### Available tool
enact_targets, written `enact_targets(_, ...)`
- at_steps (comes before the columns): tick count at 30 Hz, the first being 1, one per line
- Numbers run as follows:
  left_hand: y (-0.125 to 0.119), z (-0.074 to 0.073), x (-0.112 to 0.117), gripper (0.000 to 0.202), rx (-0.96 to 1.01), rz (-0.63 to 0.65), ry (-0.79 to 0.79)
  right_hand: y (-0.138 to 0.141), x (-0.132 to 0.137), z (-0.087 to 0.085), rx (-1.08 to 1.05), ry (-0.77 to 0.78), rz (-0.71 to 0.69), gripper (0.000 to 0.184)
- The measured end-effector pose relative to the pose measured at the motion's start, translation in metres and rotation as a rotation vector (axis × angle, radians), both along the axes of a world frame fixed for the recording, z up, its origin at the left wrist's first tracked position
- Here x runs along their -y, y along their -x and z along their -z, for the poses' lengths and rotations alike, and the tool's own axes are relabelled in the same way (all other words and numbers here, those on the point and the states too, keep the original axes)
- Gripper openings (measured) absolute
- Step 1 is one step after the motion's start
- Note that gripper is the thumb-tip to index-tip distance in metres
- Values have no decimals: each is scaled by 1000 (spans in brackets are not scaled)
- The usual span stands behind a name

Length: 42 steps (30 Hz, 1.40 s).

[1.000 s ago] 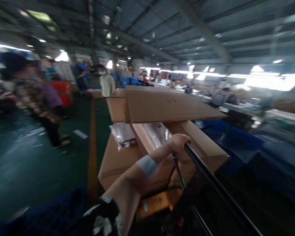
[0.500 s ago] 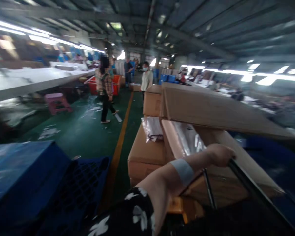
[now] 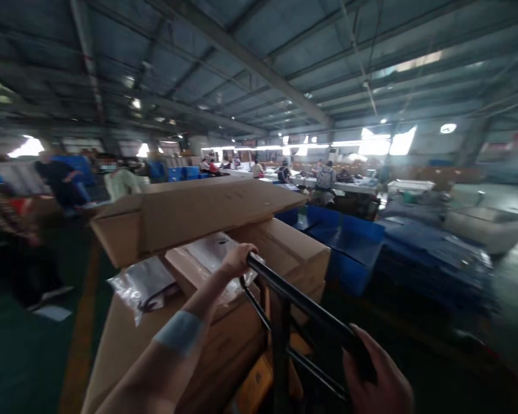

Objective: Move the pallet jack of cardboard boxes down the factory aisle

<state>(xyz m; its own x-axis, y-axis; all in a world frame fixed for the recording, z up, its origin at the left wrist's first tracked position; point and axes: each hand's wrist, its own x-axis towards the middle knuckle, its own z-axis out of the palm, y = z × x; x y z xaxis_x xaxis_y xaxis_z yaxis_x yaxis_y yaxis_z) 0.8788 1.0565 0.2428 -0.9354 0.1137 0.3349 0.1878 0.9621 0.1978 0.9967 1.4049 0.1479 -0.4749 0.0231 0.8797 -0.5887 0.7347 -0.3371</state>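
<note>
handle bar [image 3: 302, 302]: black metal, smooth | boxes [image 3: 198, 210]: matt brown cardboard | bag [image 3: 144, 282]: glossy clear plastic

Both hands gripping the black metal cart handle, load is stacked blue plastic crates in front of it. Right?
Not quite. The head view shows the left hand and right hand both closed on the black metal cart handle, but the load in front of it is stacked brown cardboard boxes, not blue plastic crates. A clear plastic bag lies on the lower boxes.
</note>
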Motion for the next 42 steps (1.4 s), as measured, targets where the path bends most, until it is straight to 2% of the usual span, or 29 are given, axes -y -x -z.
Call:
enact_targets(3,17,4,-5,35,-42,-18,-27,34,-22,-6,-27,-52,-76,32)
enact_targets(6,22,8,-12,37,-56,-69,-31,72,-42,-12,24,0,-91,33)
enact_targets(9,20,11,-25,33,-57,-113,4,110,-61,-18,76,54,-103,24)
enact_targets(13,32,15,-35,36,-178,-132,56,152,-76,-21,109,87,-150,17)
enact_targets(18,63,23,-33,34,-323,-117,118,196,-80,-20,56,51,-148,21)
enact_targets(23,93,30,-31,23,-516,-84,193,242,-84,-16,18,13,-170,19)
enact_targets(26,106,29,-34,16,-667,-19,262,272,-85,-16,-2,7,-189,17)
enact_targets(29,119,25,-41,15,-713,13,318,305,-87,-16,-1,12,-211,17)
enact_targets(37,175,27,-42,16,-765,-100,454,400,-76,-9,83,53,-310,23)
enact_targets(42,210,24,-48,13,-792,-194,525,467,-63,-15,85,85,-380,23)
